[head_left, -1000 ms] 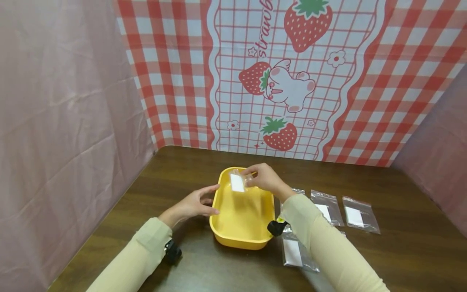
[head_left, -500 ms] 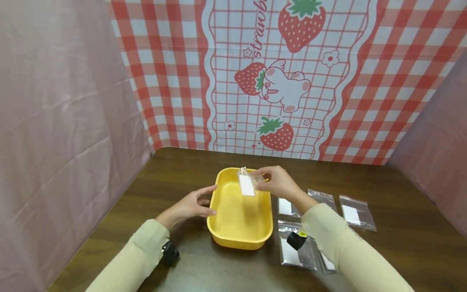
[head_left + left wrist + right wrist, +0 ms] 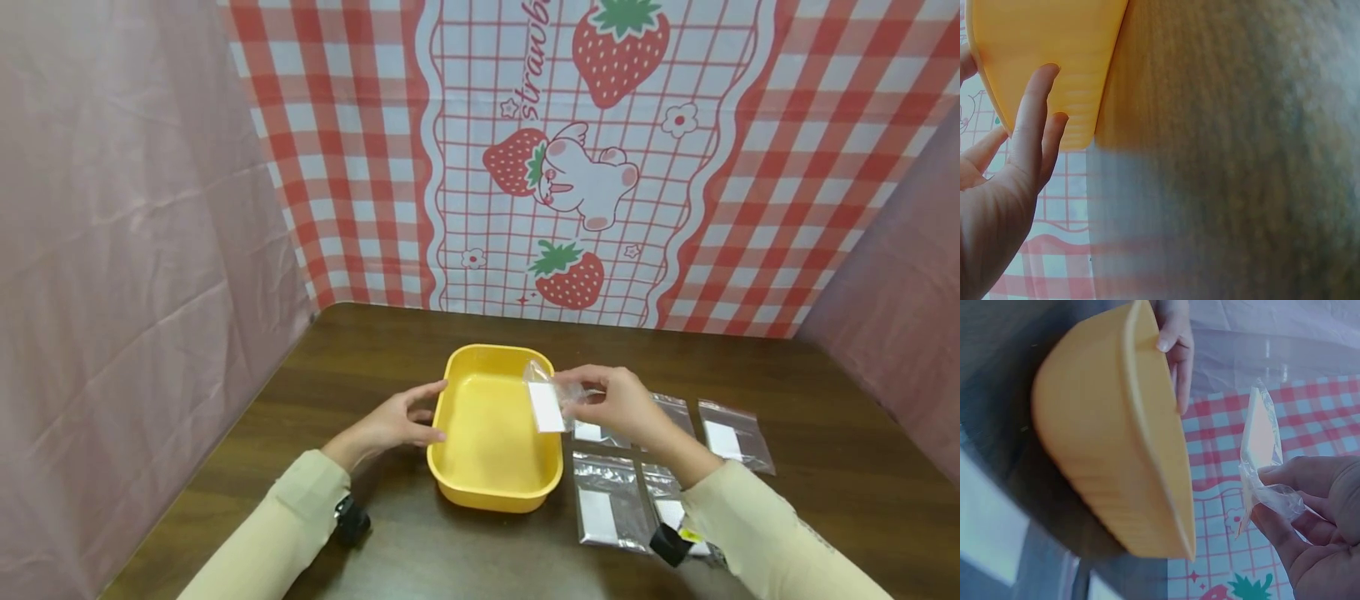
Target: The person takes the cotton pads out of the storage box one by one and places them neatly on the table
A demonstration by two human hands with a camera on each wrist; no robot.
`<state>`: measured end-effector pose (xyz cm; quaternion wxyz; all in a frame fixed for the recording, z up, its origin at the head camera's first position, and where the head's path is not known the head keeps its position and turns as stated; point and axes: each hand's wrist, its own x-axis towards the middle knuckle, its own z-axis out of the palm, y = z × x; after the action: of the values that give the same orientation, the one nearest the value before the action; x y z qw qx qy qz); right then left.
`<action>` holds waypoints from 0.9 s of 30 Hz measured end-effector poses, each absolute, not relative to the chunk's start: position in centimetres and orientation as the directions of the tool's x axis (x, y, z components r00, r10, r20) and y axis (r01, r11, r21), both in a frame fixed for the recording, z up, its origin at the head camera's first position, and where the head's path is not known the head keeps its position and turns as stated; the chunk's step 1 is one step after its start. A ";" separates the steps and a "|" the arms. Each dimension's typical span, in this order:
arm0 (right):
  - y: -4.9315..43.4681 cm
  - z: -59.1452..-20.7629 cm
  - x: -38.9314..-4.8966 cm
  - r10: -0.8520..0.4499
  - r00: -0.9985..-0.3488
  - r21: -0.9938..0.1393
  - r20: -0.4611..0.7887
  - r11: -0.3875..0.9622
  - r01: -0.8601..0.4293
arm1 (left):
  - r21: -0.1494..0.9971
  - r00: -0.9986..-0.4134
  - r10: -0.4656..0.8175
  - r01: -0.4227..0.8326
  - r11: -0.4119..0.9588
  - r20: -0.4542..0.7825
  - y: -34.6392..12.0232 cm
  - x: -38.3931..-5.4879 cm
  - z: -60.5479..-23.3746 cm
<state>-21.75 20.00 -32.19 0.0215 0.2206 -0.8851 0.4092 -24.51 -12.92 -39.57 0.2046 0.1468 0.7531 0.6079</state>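
Note:
A yellow plastic basin (image 3: 491,433) stands on the dark wooden table. At its left side my left hand (image 3: 393,423) rests with spread fingers, thumb and index tip at the rim. In the left wrist view, other fingers (image 3: 1034,119) lie fairly straight along the outer wall. My right hand (image 3: 618,408) pinches a small clear plastic bag (image 3: 1263,440) by one end, with a white rectangular piece (image 3: 546,407) inside it. That bag is held up over the basin's right rim, tilted. What the white piece is, I cannot tell.
Right of the basin lie several flat clear zip bags with white pieces inside, such as a front bag (image 3: 611,508) and a far right bag (image 3: 735,437); my right arm partly covers some. A checked strawberry cloth (image 3: 360,167) hangs behind, and pink cloth (image 3: 150,250) on the left.
My right hand has moved to the right and nearer, carrying the small bag from over the basin's far end to its right rim. My left hand stays at the basin's left side.

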 end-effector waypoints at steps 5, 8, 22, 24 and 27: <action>21.9 -33.0 -20.3 -0.382 -0.884 -0.677 0.269 0.578 -0.456 | 0.975 -0.874 0.468 -0.027 0.220 -0.130 -12.9 -24.5 -39.5; 23.1 -33.6 -19.4 -0.364 -0.887 -0.670 0.285 0.586 -0.456 | 0.977 -0.873 0.472 -0.027 0.210 -0.126 -12.9 -24.5 -39.5; 28.7 -35.4 -15.6 -0.266 -0.889 -0.639 0.373 0.621 -0.454 | 0.982 -0.870 0.481 -0.019 0.187 -0.108 -12.9 -24.5 -39.6; 29.6 -35.7 -15.3 -0.259 -0.880 -0.621 0.398 0.630 -0.467 | 0.984 -0.865 0.490 -0.017 0.178 -0.104 -12.9 -24.5 -39.7; 31.0 -36.2 -14.9 -0.253 -0.876 -0.617 0.410 0.631 -0.471 | 0.984 -0.862 0.498 -0.010 0.177 -0.099 -12.9 -24.5 -39.7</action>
<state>-14.95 30.99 -36.17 0.1439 0.2032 -0.8914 0.3786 -24.50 -12.91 -39.73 0.2049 0.1648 0.7392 0.6200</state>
